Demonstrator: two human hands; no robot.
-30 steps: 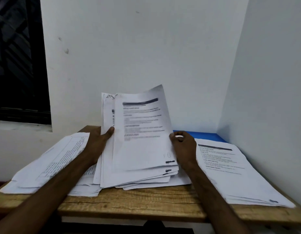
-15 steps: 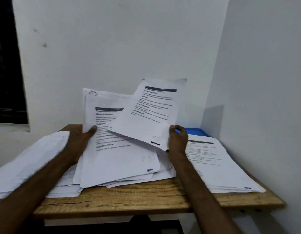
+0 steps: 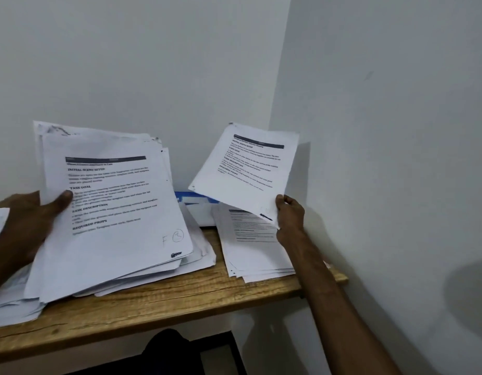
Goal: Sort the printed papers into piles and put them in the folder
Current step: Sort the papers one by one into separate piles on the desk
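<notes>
- Above the right pile (image 3: 256, 250), single sheet (image 3: 245, 169) was pinched by right hand (image 3: 288, 212).
- Tilted main stack (image 3: 112, 212) was gripped by left hand (image 3: 26, 226), thumb on top page.
- Single sheet needed lowering flat, edges squared to right pile.
- Behind, blue folder (image 3: 180, 196) lay on tabletop (image 3: 180, 296).

The wooden table (image 3: 180, 296) is crowded. A tilted stack of printed papers (image 3: 112, 207) fills its left and middle, leaning over a flat left pile (image 3: 9, 307) at its left end, and a right pile (image 3: 259, 253) covers its right end. Between the stack and the right pile only a narrow wedge of bare wood is open, closed at the table's back by the blue folder (image 3: 181, 196). The table's front strip is bare. Above its right end a single sheet (image 3: 248, 169) hangs over the right pile, and the side wall (image 3: 397, 158) shuts off that end.
</notes>
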